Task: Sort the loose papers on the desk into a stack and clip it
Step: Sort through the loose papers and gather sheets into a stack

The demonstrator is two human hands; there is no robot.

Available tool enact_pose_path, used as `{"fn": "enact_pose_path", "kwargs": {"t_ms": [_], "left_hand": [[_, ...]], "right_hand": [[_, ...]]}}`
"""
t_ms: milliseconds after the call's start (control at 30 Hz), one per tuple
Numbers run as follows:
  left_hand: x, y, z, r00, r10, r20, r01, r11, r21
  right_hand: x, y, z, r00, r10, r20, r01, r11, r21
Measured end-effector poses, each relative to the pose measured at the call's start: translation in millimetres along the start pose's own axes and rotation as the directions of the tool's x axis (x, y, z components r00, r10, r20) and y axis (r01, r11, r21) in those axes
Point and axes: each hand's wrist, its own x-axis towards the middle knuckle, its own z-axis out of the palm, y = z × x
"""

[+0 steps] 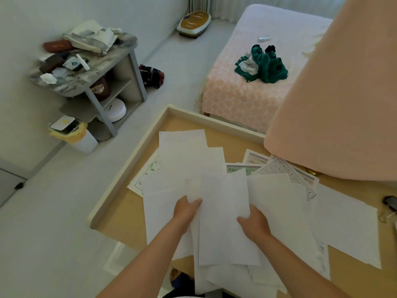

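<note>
Several white sheets lie scattered and overlapping on a light wooden desk (120,209) with a raised white rim. Both hands hold a small bundle of white sheets (223,211) above the desk's near edge. My left hand (185,210) pinches the bundle's left edge, thumb on top. My right hand (254,222) grips its right edge. Loose blank sheets (184,151) spread toward the far left. Printed sheets with green headers (285,171) fan out at the far right. Another blank sheet (348,220) lies to the right. A dark clip-like object (390,202) sits at the desk's right edge.
A peach cloth-covered shape (335,117) overhangs the desk's far right corner. A bed (247,82) with green clothes stands beyond the desk. A cluttered grey shelf unit (86,67) and a small bin (73,134) stand at the left on the pale floor.
</note>
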Motion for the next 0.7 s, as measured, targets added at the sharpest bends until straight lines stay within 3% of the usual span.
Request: {"fn": "enact_pose_path", "kwargs": {"t_ms": [100, 200, 300, 433, 567, 633, 700], "left_hand": [[-6.3, 6.3, -8.4, 0.995, 0.024, 0.095, -0.016, 0.996, -0.083], [-6.4, 4.3, -18.8, 0.990, 0.081, 0.118, -0.083, 0.997, 0.010], [-1.6, 7.9, -36.2, 0.992, 0.127, 0.020, -0.128, 0.990, 0.066], [4.2, 25.4, -79.8, 0.972, 0.203, -0.120, -0.197, 0.979, 0.058], [10.8, 38.1, -125.5, 0.939, 0.325, -0.112, -0.302, 0.935, 0.187], [13.3, 44.6, -139.4, 0.929, 0.364, -0.060, -0.350, 0.921, 0.170], [5.4, 59.6, -145.4, 0.931, 0.365, -0.015, -0.363, 0.929, 0.078]], "right_hand": [[-4.6, -7.3, 9.1, 0.996, -0.031, 0.085, 0.022, 0.995, 0.097], [-10.0, -17.9, 24.2, 0.988, -0.094, 0.119, 0.085, 0.993, 0.078], [-11.6, -26.5, 35.7, 0.982, -0.167, 0.083, 0.175, 0.980, -0.093], [-9.6, -26.0, 38.4, 0.964, -0.186, 0.188, 0.235, 0.930, -0.284], [-6.2, -32.0, 40.1, 0.973, -0.149, 0.177, 0.212, 0.882, -0.422], [-5.9, -41.0, 39.8, 0.976, -0.158, 0.147, 0.201, 0.915, -0.351], [-4.6, -51.9, 35.7, 0.977, -0.188, 0.104, 0.200, 0.972, -0.120]]}}
